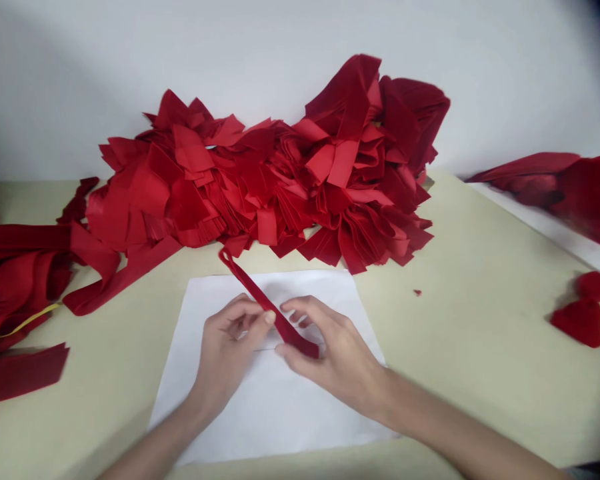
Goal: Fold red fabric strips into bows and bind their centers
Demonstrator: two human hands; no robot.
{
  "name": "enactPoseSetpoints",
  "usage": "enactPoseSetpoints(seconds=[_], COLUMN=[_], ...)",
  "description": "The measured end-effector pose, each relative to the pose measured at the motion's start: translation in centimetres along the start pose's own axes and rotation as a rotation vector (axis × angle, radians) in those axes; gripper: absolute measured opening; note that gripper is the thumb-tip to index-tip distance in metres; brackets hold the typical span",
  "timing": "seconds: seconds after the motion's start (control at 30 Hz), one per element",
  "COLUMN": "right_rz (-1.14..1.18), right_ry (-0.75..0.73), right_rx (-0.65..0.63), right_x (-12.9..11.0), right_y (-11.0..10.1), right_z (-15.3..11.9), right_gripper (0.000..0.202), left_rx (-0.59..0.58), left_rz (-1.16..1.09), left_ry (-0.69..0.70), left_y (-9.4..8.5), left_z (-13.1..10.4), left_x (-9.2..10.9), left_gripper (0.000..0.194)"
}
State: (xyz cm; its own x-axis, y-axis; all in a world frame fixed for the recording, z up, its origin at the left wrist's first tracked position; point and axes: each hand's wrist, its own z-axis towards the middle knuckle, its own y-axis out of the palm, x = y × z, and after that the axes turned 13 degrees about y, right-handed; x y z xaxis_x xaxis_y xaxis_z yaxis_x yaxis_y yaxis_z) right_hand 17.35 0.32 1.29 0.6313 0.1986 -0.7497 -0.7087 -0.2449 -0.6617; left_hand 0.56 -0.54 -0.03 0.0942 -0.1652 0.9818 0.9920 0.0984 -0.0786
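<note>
Pinched between both hands: red strip (pixel 267 305), near end nipped by right hand (pixel 330 353) fingertips, mid-length pressed by left hand (pixel 230 340) thumb & forefinger, far end free, lifted off white sheet (pixel 260 413). Prob. light, limp, non-slip fabric or felt; best held at ends, close to fold. Beyond, on beige table (pixel 470 320): big pile of red cut pieces (pixel 280 180) agst wall; more red strips (pixel 20 293) far left, small red pieces (pixel 583 313) far right.

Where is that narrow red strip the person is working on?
The red strip lies slanted over the white sheet at centre, pinched between the left hand and right hand, just before the big red pile.
</note>
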Motion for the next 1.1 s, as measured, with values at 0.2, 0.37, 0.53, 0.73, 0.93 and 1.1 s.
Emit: enactPoseSetpoints(seconds=[0.2,0.37,0.53,0.73,0.93,1.1], right_rz=[-0.245,-0.311,-0.457,-0.557,-0.494,-0.434], right_ry=[-0.404,-0.557,-0.590,-0.653,-0.751,-0.788], right_rx=[0.330,0.543,0.537,0.604,0.669,0.693], right_x=[0.5,0.9,0.6,0.5,1.0,0.9], right_y=[0.4,0.3,0.1,0.1,0.0,-0.1], right_z=[-0.1,0.0,0.1,-0.1,-0.2,-0.1], right_gripper=[0.014,0.013,0.016,0.011,0.012,0.013], left_rx=[0.203,0.214,0.200,0.151,0.149,0.158], left_rz=[-0.279,-0.355,-0.403,-0.382,-0.411,-0.458], left_ry=[-0.197,-0.236,-0.236,-0.257,-0.289,-0.307], left_y=[-0.7,-0.5,-0.3,0.3,0.2,0.1], left_z=[1.0,1.1,0.8,0.3,0.3,0.3], left_x=[-0.5,-0.4,-0.3,-0.1,0.2,0.6], left_gripper=[0.029,0.034,0.029,0.032,0.034,0.036])
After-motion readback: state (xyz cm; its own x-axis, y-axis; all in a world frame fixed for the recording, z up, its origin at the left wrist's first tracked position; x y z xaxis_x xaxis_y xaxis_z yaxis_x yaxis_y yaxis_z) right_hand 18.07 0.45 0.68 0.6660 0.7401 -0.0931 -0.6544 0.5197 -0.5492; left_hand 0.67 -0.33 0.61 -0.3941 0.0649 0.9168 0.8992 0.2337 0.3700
